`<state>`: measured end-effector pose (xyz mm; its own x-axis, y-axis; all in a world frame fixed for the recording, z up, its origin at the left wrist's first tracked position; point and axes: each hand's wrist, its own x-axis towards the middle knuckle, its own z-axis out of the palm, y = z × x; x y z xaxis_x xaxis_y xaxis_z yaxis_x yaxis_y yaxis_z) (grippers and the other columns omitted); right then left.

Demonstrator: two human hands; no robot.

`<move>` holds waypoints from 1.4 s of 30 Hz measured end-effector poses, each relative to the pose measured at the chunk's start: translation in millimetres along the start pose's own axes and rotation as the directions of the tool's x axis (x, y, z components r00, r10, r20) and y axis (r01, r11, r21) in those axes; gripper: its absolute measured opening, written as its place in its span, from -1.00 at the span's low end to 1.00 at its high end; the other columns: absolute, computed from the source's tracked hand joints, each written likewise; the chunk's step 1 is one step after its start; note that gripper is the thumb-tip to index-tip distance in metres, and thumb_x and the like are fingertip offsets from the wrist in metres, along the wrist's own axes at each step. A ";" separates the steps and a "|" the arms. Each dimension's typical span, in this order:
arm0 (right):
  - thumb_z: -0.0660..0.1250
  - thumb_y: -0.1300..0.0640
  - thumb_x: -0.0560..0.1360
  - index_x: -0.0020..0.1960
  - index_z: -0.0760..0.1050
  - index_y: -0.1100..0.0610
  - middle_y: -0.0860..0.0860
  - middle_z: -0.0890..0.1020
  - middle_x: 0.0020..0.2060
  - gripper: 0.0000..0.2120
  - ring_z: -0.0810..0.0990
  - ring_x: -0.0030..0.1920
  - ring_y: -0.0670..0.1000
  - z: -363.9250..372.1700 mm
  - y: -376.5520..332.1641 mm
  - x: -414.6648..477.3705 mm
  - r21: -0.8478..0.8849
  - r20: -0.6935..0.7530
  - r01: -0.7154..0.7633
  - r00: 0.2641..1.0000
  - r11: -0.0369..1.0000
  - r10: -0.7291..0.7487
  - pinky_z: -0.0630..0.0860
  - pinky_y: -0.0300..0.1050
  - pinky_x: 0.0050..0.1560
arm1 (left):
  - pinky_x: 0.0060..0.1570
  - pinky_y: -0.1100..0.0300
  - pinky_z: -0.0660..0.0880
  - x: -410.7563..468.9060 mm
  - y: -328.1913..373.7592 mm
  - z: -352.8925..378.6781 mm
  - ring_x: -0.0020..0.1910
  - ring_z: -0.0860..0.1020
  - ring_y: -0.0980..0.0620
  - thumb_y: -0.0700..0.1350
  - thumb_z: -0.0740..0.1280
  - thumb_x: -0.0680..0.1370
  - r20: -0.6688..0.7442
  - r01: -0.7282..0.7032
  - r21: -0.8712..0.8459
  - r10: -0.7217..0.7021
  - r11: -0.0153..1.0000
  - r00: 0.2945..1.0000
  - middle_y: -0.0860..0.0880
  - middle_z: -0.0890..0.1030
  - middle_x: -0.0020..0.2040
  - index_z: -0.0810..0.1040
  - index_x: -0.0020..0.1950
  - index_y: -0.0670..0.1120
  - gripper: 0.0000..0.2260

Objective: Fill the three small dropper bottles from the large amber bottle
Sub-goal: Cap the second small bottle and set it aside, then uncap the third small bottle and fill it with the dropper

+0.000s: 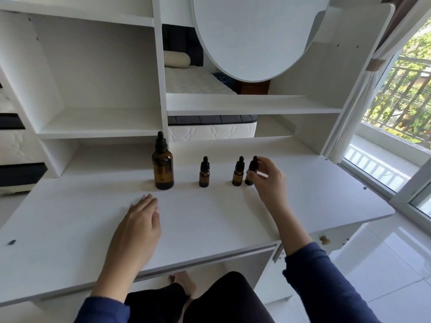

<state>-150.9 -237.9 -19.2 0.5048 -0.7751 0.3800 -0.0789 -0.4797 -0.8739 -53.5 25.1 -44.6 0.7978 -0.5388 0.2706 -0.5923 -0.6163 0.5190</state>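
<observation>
A large amber bottle [162, 167] with a black dropper cap stands upright on the white desk [210, 217], left of centre. Three small amber dropper bottles stand in a row to its right: the left one [204, 174], the middle one [238, 174] and the right one [250, 173], the last two close together. My right hand [268, 180] pinches the black cap of the right small bottle with thumb and fingers. My left hand [142, 217] rests flat on the desk, fingers straight, in front of the large bottle and apart from it.
White shelves [100, 122] rise behind the bottles, with an oval white panel [254, 38] above. The desk's right edge ends near a window and balcony railing [401, 89]. My knees show below the desk's front edge.
</observation>
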 end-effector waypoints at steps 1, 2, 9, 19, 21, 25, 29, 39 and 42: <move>0.37 0.36 0.42 0.17 0.50 0.21 0.07 0.60 -0.03 -0.67 0.57 0.00 -0.04 0.8 0.3 0.4 0.003 -0.002 -0.002 1.000 1.000 0.002 0.49 -0.39 -0.07 | 0.40 0.31 -0.09 0.1 0.0 -0.1 0.50 0.17 0.06 -0.12 0.04 0.64 0.001 0.001 -0.001 -0.001 1.000 1.000 -0.04 0.26 0.50 0.28 0.45 -0.15 -0.62; 0.37 0.36 0.42 0.17 0.50 0.21 0.07 0.61 -0.01 -0.67 0.57 0.01 -0.04 1.3 0.4 0.4 0.004 -0.005 -0.005 1.000 1.000 0.005 0.49 -0.31 -0.03 | 0.40 0.31 -0.09 0.5 -0.4 -0.1 0.50 0.17 0.06 -0.12 0.04 0.64 0.003 0.001 -0.002 -0.001 1.000 1.000 -0.04 0.26 0.50 0.28 0.45 -0.16 -0.62; 0.37 0.23 0.45 0.18 0.50 0.12 0.02 0.59 0.11 -0.69 0.51 0.09 -0.05 -5.7 0.9 -6.9 -0.048 -0.035 -0.002 0.999 0.999 0.001 0.49 -0.10 0.13 | 0.37 0.34 -0.06 0.0 0.0 -0.5 0.50 0.17 0.07 -0.12 0.04 0.64 0.007 0.012 -0.014 -0.012 1.000 1.000 -0.03 0.26 0.50 0.29 0.45 -0.14 -0.63; 0.31 0.33 0.45 0.10 0.53 0.19 -0.01 0.58 -0.01 -0.76 0.53 -0.01 -0.12 33.1 -54.3 -15.6 -0.020 -0.101 0.408 0.908 0.913 -0.408 0.47 -0.36 0.06 | 0.43 0.27 -0.03 -1.6 8.0 -6.2 0.51 0.13 0.06 -0.09 0.05 0.64 0.033 0.043 -0.024 -0.042 0.999 0.999 -0.01 0.20 0.52 0.25 0.48 -0.11 -0.61; 0.32 0.29 0.46 0.15 0.51 0.16 0.01 0.59 0.04 -0.73 0.55 0.02 -0.07 48.0 -54.7 -17.9 -0.013 0.015 0.392 0.920 0.920 -0.391 0.51 -0.23 0.09 | 0.44 0.26 -0.01 -1.1 7.4 -6.3 0.51 0.14 0.06 -0.09 0.06 0.64 0.038 0.048 -0.023 -0.047 0.999 0.998 -0.01 0.21 0.52 0.25 0.48 -0.11 -0.61; 0.30 0.20 0.50 0.28 0.41 0.12 0.04 0.53 0.18 -0.65 0.50 0.17 0.00 68.2 -49.6 -18.8 -0.069 0.234 0.266 0.941 0.962 -0.243 0.47 -0.08 0.20 | 0.43 0.26 0.01 -0.1 5.8 -5.2 0.50 0.18 0.05 -0.10 0.10 0.63 0.032 0.039 -0.030 -0.038 0.999 0.999 -0.02 0.25 0.51 0.30 0.46 -0.13 -0.61; 0.29 0.22 0.50 0.26 0.41 0.15 0.09 0.57 0.12 -0.67 0.53 0.14 0.03 75.9 -50.4 -16.5 -0.087 0.290 0.235 0.935 0.968 -0.202 0.51 -0.01 0.18 | 0.42 0.26 0.04 0.7 2.7 -3.8 0.49 0.20 0.05 -0.11 0.12 0.63 0.032 0.026 -0.051 -0.024 0.998 0.999 -0.03 0.27 0.50 0.32 0.44 -0.14 -0.62; 0.31 0.25 0.49 0.13 0.49 0.16 0.00 0.57 -0.05 -0.78 0.54 -0.05 -0.10 72.5 -56.0 -38.2 -0.034 0.304 0.256 0.924 0.966 -0.234 0.47 -0.49 -0.13 | 0.41 0.24 0.13 0.3 6.7 -4.7 0.46 0.25 0.03 -0.13 0.15 0.62 0.011 0.020 -0.090 -0.019 0.996 1.000 -0.07 0.32 0.47 0.32 0.44 -0.16 -0.62; 0.32 0.24 0.49 0.12 0.50 0.14 -0.06 0.55 -0.05 -0.79 0.55 -0.05 -0.12 73.7 -62.6 -53.2 -0.008 0.345 0.276 0.903 0.961 -0.256 0.50 -0.47 -0.10 | 0.39 0.21 0.20 -0.7 9.7 -6.6 0.44 0.27 0.04 -0.09 0.17 0.61 0.002 0.009 -0.106 -0.009 0.994 1.000 -0.04 0.33 0.45 0.30 0.45 -0.13 -0.60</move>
<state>-109.6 -136.3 -7.1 0.7725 -0.4353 0.4624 0.0563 -0.6782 -0.7327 -59.0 23.3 -34.4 0.8029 -0.5341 0.2646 -0.5697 -0.5571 0.6042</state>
